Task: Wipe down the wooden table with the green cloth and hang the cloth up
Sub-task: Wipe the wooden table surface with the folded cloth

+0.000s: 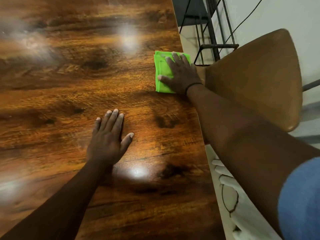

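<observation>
Much of the green cloth [163, 73] is hidden under the right hand [181, 75]; the wooden table [69, 84] is cut off by three edges; its far left is blurred by glare.

Brown chair [256, 77] just beside worktop edge, seat tilted in view. Dark metal rack [216, 32] behind it, against pale wall. Thin black cable [245, 16] crossing wall. White floor [245, 220] below, looped cord [230, 200] lying there.

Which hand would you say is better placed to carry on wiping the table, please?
Right. The right hand already presses flat on the green cloth near the wooden table's edge; the left hand rests on bare wood.
</observation>
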